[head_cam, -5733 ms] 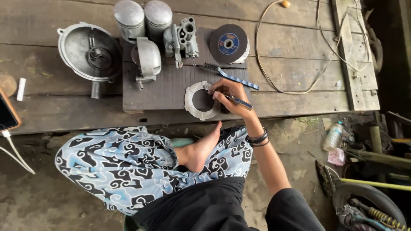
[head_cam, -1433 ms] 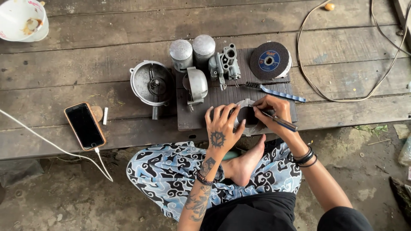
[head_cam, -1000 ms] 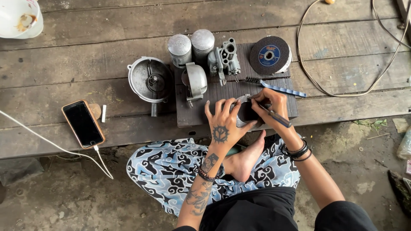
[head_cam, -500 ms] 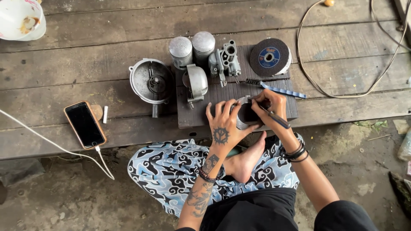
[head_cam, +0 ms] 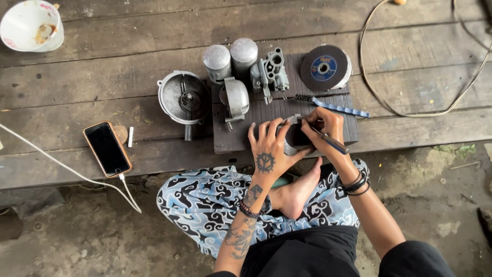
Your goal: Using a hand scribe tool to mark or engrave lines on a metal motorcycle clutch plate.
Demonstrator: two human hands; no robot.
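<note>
I see my left hand (head_cam: 267, 149) with fingers clamped on a round metal part (head_cam: 296, 137) at the dark board's (head_cam: 241, 138) near edge, my right hand (head_cam: 323, 128) gripping a thin tool (head_cam: 332, 143) against it, and a stained white bowl (head_cam: 31, 25) far left of the board.

Weathered wooden plank platform (head_cam: 102, 92) fills upper frame. Dark board (head_cam: 241, 138) lies on it at centre, carrying two metal cylinders (head_cam: 230, 56), carburettor body (head_cam: 270, 74), domed metal cover (head_cam: 236, 98), grinding disc (head_cam: 324, 67), blue-handled brush (head_cam: 333, 106). Left of board: round metal housing (head_cam: 183, 97), phone (head_cam: 107, 149) with white cable (head_cam: 51, 159), white bowl (head_cam: 31, 25) upper left. Grey cable (head_cam: 410, 110) upper right
</note>
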